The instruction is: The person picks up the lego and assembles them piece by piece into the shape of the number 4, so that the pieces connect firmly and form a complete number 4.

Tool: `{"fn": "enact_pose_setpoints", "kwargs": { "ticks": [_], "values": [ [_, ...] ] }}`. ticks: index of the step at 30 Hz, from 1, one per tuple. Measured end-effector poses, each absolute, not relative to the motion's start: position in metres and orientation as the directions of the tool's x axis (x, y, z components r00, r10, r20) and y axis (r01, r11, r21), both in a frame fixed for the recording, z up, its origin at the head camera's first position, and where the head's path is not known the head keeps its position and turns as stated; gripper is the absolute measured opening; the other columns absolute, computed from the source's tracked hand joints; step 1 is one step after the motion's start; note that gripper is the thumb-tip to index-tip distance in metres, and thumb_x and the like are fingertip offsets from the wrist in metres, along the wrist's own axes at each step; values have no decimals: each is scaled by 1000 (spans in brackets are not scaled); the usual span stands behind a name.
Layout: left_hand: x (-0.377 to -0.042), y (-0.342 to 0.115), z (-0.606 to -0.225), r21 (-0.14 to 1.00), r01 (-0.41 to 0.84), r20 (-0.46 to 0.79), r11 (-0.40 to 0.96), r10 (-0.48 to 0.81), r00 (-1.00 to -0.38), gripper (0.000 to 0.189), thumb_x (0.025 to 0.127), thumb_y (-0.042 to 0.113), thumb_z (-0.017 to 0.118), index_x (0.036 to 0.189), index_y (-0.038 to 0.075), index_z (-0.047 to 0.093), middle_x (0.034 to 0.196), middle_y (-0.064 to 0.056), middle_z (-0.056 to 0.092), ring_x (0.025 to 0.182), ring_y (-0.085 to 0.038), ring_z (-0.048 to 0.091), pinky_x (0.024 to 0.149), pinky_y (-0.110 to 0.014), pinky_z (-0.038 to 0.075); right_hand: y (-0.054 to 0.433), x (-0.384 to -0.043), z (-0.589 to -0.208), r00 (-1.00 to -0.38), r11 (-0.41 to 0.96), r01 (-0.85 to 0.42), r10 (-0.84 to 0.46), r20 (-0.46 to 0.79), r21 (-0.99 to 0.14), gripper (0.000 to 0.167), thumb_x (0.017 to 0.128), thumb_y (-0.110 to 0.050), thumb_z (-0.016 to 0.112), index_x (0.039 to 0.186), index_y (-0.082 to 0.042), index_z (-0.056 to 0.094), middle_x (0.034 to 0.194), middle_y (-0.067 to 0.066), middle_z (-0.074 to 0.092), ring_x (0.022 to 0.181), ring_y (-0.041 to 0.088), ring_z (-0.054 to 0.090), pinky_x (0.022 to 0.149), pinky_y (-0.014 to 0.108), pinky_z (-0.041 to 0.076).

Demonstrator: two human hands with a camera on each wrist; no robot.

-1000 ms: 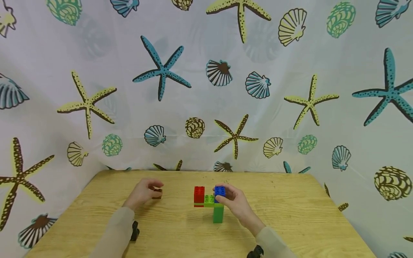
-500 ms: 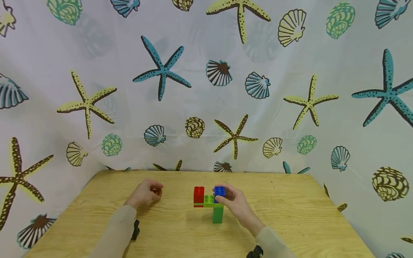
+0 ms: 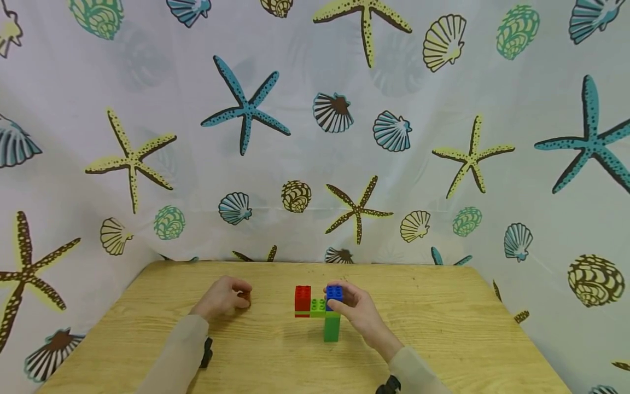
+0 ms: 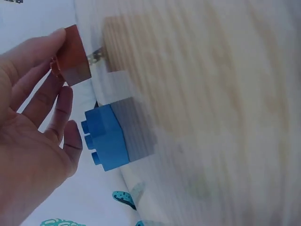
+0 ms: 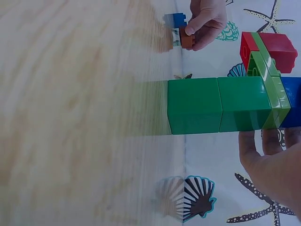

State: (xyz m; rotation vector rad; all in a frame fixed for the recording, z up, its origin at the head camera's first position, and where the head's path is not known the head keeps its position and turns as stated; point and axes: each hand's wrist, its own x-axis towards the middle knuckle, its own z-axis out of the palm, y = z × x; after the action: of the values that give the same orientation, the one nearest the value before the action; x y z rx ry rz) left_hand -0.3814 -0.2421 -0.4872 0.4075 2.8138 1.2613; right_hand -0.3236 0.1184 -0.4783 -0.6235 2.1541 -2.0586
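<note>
My left hand (image 3: 221, 298) pinches a brown toy brick (image 4: 74, 55) between thumb and fingertips, held slightly above the table. Close beside it a light-blue brick (image 4: 107, 136) stands on the table; in the head view the left hand hides it. Before me stands a built piece: two green bricks (image 5: 218, 104) stacked upright, a lime-green plate (image 3: 318, 307) across the top, a red brick (image 3: 303, 298) on its left end and a dark-blue brick (image 3: 334, 294) over the green column. My right hand (image 3: 361, 312) grips the dark-blue brick from the right side.
A wooden table (image 3: 266, 361) spreads under both hands. Behind and beside it hangs a white cloth (image 3: 305, 148) printed with starfish and shells. The plate's red end juts out over the table without support.
My left hand has shifted a little to the right, and the brown brick has turned in its fingers. The right hand and the built piece stay in place.
</note>
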Motion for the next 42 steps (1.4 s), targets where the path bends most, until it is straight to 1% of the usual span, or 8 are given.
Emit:
{"fn": "enact_pose_setpoints", "kwargs": {
  "ticks": [3, 6, 11, 16, 20, 23, 31, 42],
  "values": [
    [-383, -240, -485, 749, 250, 105, 613, 263, -959, 37, 84, 3, 72, 121, -2, 67, 111, -15, 70, 112, -29, 59, 98, -50, 47, 119, -323, -478, -912, -2, -221, -354, 207, -975, 46, 93, -21, 69, 136, -10, 56, 135, 12, 61, 124, 24, 58, 99, 33, 51],
    [-385, -236, -483, 766, 254, 115, 590, 263, -958, 41, 85, 7, 72, 125, 0, 65, 117, -15, 69, 112, -27, 61, 98, -48, 48, 119, -324, -478, -915, -3, -213, -351, 201, -977, 45, 93, -19, 68, 135, -10, 57, 135, 12, 61, 125, 25, 57, 100, 34, 50],
    [-380, -224, -475, 809, 297, 154, 508, 304, -940, 41, 86, 4, 71, 126, -3, 63, 120, -21, 65, 104, -26, 65, 85, -35, 55, 118, -323, -477, -917, -3, -209, -347, 196, -978, 44, 93, -18, 68, 135, -10, 57, 135, 12, 60, 125, 26, 57, 101, 36, 50],
    [-372, -209, -467, 825, 333, 190, 458, 330, -925, 40, 87, 5, 72, 126, 3, 63, 118, -15, 66, 106, -28, 64, 81, -29, 55, 118, -324, -477, -916, -6, -205, -351, 194, -979, 44, 93, -17, 69, 135, -10, 57, 136, 14, 60, 124, 25, 57, 100, 35, 50],
    [-368, -199, -461, 815, 374, 238, 442, 333, -913, 39, 87, 9, 73, 125, 3, 64, 118, -15, 67, 111, -31, 63, 82, -30, 56, 118, -324, -476, -916, -14, -204, -351, 196, -979, 45, 92, -18, 69, 135, -9, 57, 137, 17, 58, 124, 25, 58, 100, 35, 50],
    [-365, -193, -459, 828, 381, 258, 412, 324, -910, 40, 87, 11, 73, 125, 2, 64, 116, -17, 68, 107, -30, 65, 82, -29, 56, 118, -324, -477, -917, -10, -204, -349, 195, -979, 45, 92, -18, 69, 135, -10, 57, 138, 18, 57, 124, 25, 58, 100, 35, 50],
    [-359, -179, -454, 860, 351, 254, 371, 285, -924, 37, 86, 14, 75, 122, 9, 68, 114, -13, 69, 95, -17, 65, 78, -24, 55, 119, -323, -478, -915, -6, -209, -352, 198, -978, 44, 93, -18, 68, 135, -10, 57, 139, 21, 55, 124, 25, 57, 101, 35, 50],
    [-349, -160, -440, 895, 360, 274, 264, 312, -910, 41, 85, 19, 78, 124, 11, 67, 115, -12, 66, 94, -20, 66, 78, -27, 56, 118, -322, -476, -919, 5, -208, -344, 193, -978, 44, 93, -19, 69, 135, -10, 57, 135, 11, 61, 124, 25, 57, 101, 36, 49]
  ]
}}
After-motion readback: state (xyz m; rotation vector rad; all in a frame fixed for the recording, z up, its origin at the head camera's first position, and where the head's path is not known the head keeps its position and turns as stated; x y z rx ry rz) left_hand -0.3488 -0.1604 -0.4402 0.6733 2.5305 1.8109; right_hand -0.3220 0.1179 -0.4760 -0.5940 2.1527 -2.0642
